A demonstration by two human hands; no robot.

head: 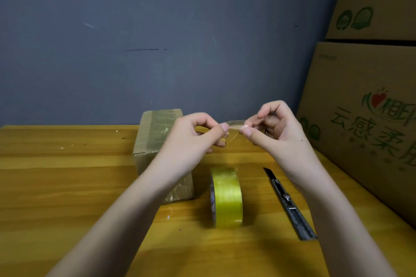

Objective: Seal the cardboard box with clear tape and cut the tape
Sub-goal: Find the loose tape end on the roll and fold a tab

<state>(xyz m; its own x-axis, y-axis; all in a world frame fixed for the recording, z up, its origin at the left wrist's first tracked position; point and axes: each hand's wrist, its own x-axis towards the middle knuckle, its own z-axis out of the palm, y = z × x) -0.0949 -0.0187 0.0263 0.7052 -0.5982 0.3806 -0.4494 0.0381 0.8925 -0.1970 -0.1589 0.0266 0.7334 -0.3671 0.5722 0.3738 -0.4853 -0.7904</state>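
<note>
Nearest me the tape roll (227, 198) stands on edge on the wooden table (56, 186), the utility knife (289, 203) lying to its right. Above them my left hand (193, 135) and right hand (276, 128) pinch a clear tape strip (235, 124) between thumbs and forefingers. The cardboard box (155, 141) sits behind my left hand.

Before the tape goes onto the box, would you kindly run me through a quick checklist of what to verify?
1. Tape end pinched by left hand and right hand: ok.
2. Strip flat, not twisted or stuck to itself: cannot tell.
3. Tape roll standing on edge on the table, free to unroll: ok.
4. Cardboard box within reach, behind the left forearm: ok.
5. Box flaps closed: ok.
6. Utility knife beside the roll, blade out: ok.
</note>
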